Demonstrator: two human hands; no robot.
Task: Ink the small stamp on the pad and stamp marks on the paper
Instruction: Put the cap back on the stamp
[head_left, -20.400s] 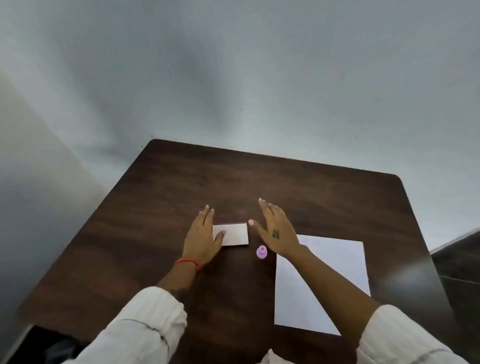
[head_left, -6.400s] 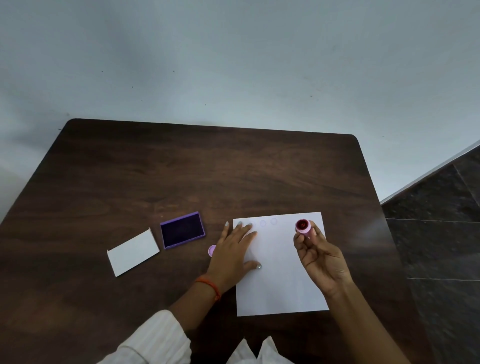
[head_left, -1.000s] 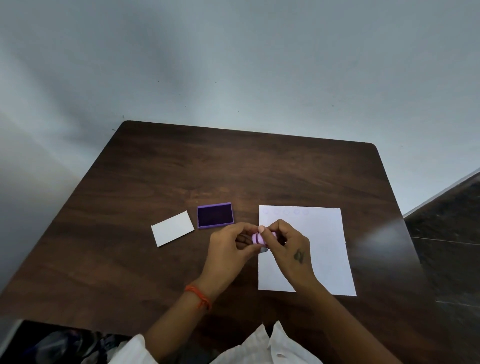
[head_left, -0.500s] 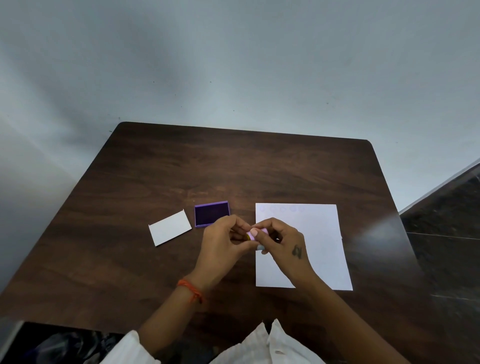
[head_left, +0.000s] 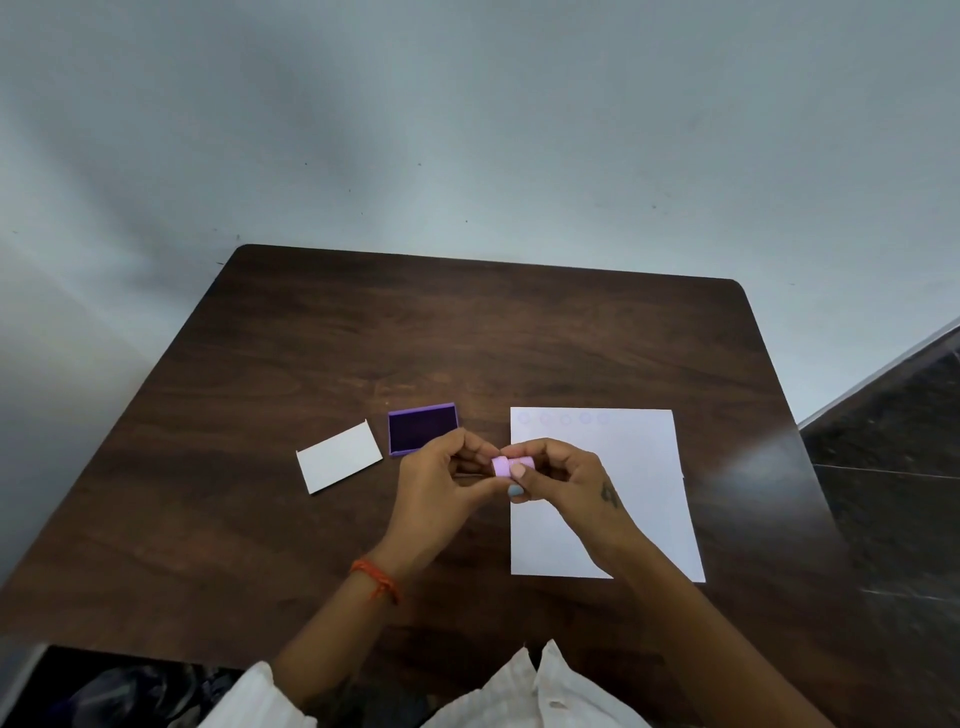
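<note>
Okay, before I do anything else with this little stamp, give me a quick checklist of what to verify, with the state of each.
1. Small pink stamp held securely: ok, pinched between left hand and right hand.
2. Ink pad uncovered: ok, dark surface exposed; its white lid lies to its left.
3. Paper flat on the table: ok.
4. Marks made: ok, a faint row of circles along the top edge.
5. Room for more marks: ok, the rest of the sheet is blank.
6. Stamp face inked: cannot tell, hidden by fingers.
</note>
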